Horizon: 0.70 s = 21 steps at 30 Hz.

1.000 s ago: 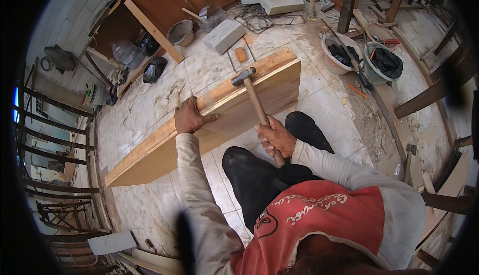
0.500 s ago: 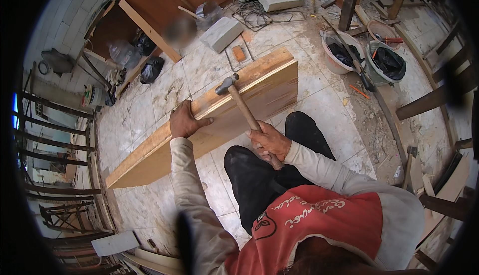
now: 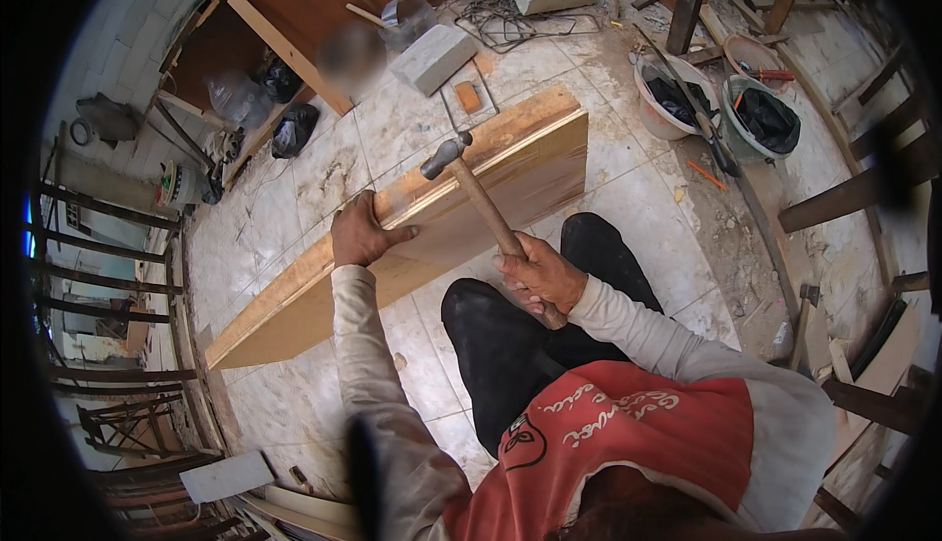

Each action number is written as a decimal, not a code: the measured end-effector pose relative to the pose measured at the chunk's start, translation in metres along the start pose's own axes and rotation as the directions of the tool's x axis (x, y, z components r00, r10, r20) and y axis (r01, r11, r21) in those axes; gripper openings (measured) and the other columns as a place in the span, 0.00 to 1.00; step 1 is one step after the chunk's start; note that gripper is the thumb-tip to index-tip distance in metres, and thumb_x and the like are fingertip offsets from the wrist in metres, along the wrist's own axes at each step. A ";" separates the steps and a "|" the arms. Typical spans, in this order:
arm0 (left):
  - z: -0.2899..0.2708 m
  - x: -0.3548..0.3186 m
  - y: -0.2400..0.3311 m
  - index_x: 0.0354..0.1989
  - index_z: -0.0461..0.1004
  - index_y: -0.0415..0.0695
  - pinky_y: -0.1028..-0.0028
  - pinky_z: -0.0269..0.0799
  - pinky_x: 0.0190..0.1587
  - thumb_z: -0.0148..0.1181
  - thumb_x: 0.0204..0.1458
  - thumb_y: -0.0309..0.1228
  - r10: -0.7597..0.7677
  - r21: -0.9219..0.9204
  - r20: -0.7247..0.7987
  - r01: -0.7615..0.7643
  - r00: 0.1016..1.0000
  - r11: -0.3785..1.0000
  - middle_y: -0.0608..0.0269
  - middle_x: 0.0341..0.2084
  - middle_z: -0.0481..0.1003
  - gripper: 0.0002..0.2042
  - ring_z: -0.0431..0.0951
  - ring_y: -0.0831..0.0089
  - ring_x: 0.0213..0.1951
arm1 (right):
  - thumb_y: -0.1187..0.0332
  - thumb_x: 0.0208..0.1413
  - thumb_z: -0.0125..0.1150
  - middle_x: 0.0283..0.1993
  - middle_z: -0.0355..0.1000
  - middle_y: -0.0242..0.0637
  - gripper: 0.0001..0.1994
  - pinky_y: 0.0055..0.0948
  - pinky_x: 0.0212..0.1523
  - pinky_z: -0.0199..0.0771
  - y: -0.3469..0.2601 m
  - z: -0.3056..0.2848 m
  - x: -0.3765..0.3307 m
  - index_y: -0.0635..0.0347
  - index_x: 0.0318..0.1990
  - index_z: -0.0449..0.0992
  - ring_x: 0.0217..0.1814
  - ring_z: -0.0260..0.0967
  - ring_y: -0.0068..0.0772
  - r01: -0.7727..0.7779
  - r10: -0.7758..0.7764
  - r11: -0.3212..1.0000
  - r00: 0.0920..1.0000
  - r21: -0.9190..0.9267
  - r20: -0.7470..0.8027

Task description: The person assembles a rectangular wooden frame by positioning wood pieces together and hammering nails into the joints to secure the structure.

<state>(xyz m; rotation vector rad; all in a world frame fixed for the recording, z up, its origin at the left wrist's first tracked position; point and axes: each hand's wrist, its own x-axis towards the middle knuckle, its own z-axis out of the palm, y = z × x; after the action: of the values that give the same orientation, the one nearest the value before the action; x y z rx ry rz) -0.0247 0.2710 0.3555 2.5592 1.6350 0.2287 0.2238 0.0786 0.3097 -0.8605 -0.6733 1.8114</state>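
A long wooden panel (image 3: 530, 160) stands on its edge across the tiled floor, in front of my knees. My left hand (image 3: 361, 235) grips its upper edge, the thumb on the near face and the fingers over the far side. In my right hand (image 3: 543, 276) is a hammer (image 3: 479, 195), held by the lower part of its wooden handle. The metal head is over the panel's top edge, to the right of my left hand; whether it touches the wood I cannot tell.
Beyond the panel lie a pale block (image 3: 434, 60) and an orange piece (image 3: 467, 98). Two buckets lined with black plastic stand at the right, with a handsaw (image 3: 702, 119) across the white bucket (image 3: 659, 127). Dark wooden bars (image 3: 108, 288) run along the left.
The hammer has shifted slightly, its head a little higher in view and my right hand a little to the right. My left hand keeps its hold on the panel.
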 end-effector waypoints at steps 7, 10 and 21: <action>0.001 -0.008 -0.008 0.37 0.72 0.40 0.58 0.71 0.40 0.79 0.23 0.52 -0.013 0.020 -0.002 0.013 1.000 1.000 0.51 0.27 0.76 0.35 0.77 0.50 0.34 | 0.57 0.66 0.58 0.22 0.58 0.26 0.15 0.20 0.14 0.63 -0.100 -0.013 -0.043 0.54 0.40 0.60 0.14 0.54 0.14 0.864 -0.849 0.487 0.433 -0.129 -0.304; 0.002 -0.003 -0.001 0.37 0.72 0.40 0.58 0.71 0.40 0.79 0.24 0.52 -0.005 0.005 -0.017 0.005 1.000 1.000 0.51 0.27 0.76 0.35 0.78 0.50 0.34 | 0.59 0.66 0.58 0.21 0.56 0.25 0.14 0.22 0.13 0.61 -0.032 -0.010 0.000 0.55 0.41 0.60 0.14 0.55 0.15 0.662 -0.668 0.730 0.637 -0.170 -0.384; -0.002 -0.006 -0.001 0.40 0.73 0.39 0.57 0.72 0.41 0.79 0.22 0.54 -0.025 0.018 0.035 0.024 0.999 1.000 0.50 0.29 0.77 0.38 0.78 0.49 0.35 | 0.60 0.67 0.56 0.22 0.59 0.27 0.11 0.20 0.12 0.62 -0.107 -0.017 -0.038 0.52 0.45 0.61 0.12 0.53 0.16 0.926 -0.886 0.359 0.299 -0.117 -0.353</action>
<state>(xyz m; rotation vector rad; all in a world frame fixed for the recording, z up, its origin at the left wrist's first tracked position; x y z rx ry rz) -0.0282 0.2660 0.3571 2.5390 1.6627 0.1669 0.3048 0.0835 0.3909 -0.4938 -0.6095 0.5703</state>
